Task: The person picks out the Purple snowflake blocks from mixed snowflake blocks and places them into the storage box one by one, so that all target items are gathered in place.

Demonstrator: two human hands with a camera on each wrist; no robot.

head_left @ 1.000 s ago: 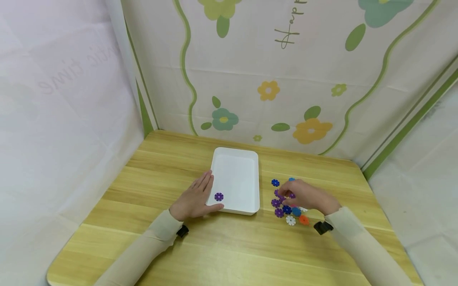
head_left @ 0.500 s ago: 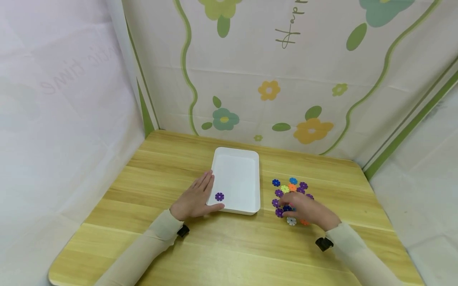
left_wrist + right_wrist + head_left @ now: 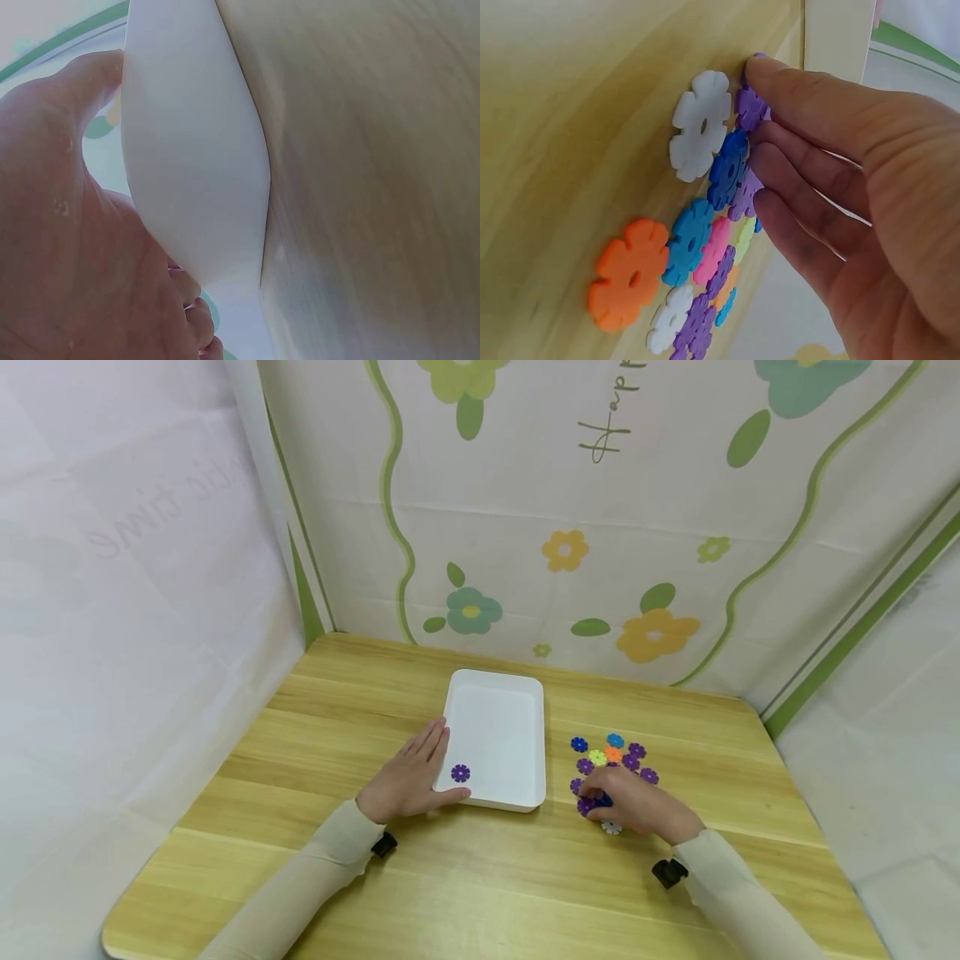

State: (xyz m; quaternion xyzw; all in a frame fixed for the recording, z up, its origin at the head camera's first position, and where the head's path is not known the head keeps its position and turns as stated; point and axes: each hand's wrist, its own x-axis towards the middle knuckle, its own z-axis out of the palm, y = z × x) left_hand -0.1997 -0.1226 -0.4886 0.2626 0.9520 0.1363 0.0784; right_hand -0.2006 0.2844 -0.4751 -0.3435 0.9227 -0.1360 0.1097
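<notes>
- While my left hand (image 3: 411,777) lies flat, fingers straight, against the white tray's (image 3: 534,739) near-left corner, my right hand (image 3: 630,802) works the pile of flower discs (image 3: 611,756).
- Its fingertips (image 3: 761,75) press a purple disc (image 3: 748,105), thumb hidden (grip not confirmed).
- One purple disc (image 3: 460,772) already lies in the tray beside my left thumb.
- Step in hand, I judge: picking; next calls for lifting one disc cleanly off its neighbours.

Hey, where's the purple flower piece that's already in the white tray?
In the head view the purple flower piece lies alone in the white tray's near-left corner, just right of the left hand resting against the tray's left rim.
</notes>
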